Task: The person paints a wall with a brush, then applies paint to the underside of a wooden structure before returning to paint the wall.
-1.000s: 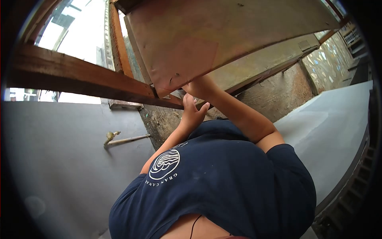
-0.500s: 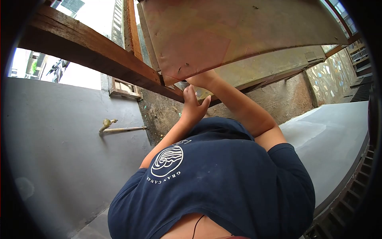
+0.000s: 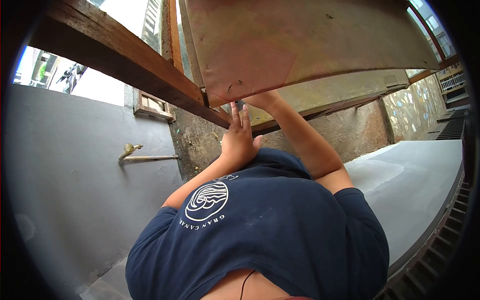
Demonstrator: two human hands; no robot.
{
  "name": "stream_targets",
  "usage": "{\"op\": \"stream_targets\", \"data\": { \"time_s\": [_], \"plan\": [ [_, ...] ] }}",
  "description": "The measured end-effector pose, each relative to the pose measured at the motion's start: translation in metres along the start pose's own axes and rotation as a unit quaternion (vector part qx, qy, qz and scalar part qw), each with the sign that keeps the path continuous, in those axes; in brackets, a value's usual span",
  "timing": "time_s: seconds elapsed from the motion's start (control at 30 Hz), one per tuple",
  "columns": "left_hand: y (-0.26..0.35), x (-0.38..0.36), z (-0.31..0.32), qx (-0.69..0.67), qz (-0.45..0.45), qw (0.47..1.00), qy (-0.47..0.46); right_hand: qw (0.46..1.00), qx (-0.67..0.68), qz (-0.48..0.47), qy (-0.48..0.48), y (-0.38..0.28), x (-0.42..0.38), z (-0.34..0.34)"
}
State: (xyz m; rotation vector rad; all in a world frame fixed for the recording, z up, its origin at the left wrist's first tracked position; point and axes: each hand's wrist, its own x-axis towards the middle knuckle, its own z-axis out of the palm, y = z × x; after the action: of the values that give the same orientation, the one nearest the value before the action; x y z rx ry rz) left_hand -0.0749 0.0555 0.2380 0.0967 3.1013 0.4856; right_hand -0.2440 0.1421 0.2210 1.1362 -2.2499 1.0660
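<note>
My left hand [image 3: 240, 142] is raised at the frame's middle with its fingers stretched out and apart. Its fingertips reach the lower corner of a worn, stained board [image 3: 310, 40], beside a wooden beam [image 3: 125, 55]. Close by on the right, my right hand [image 3: 261, 101] reaches under the board's edge. The board hides its fingers, so what they hold, if anything, cannot be seen. A small grey object [image 3: 239, 106], too hidden to make out, shows between the two hands. Below the hands lies a second yellowish panel [image 3: 340, 92].
A grey wall [image 3: 90, 165] with a tap [image 3: 131, 149] and pipe is on the left. A small wooden frame [image 3: 152, 107] sits near the wall's upper edge. On the right are a pale grey slab [image 3: 420, 175], a mosaic wall [image 3: 412, 107] and a dark grille [image 3: 425, 265].
My left hand has turned, and its fingers now point up more straight toward the board's corner. My right hand stays at the board's edge. The view has shifted slightly.
</note>
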Motion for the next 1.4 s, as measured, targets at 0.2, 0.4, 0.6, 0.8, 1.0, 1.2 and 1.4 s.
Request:
{"op": "stream_targets", "data": {
  "time_s": [0.2,0.4,0.6,0.8,1.0,1.2,1.4],
  "plan": [
    [0.002,0.004,-0.004,0.043,-0.027,0.997,-0.06,0.998,0.064,-0.014,0.015,-0.004,-0.005,-0.013],
    [0.003,0.006,-0.008,0.051,-0.03,0.995,-0.086,0.999,0.048,0.02,0.01,-0.008,-0.008,-0.006],
    [0.0,0.006,-0.008,0.072,-0.03,0.992,-0.101,0.996,0.062,0.043,0.037,-0.007,-0.012,-0.006],
    [-0.001,0.006,-0.017,0.058,-0.026,0.99,-0.124,0.992,0.078,0.05,0.086,-0.009,-0.016,-0.011],
    [-0.008,0.006,-0.021,0.042,-0.013,0.988,-0.146,0.979,0.187,0.086,0.005,-0.02,-0.02,-0.031],
    [-0.014,0.006,-0.03,0.042,0.006,0.985,-0.166,0.972,0.209,0.104,-0.04,-0.037,-0.018,-0.053],
    [-0.015,0.012,-0.043,0.036,0.013,0.975,-0.221,0.968,0.189,0.167,0.013,-0.066,-0.035,-0.059]
  ]
}}
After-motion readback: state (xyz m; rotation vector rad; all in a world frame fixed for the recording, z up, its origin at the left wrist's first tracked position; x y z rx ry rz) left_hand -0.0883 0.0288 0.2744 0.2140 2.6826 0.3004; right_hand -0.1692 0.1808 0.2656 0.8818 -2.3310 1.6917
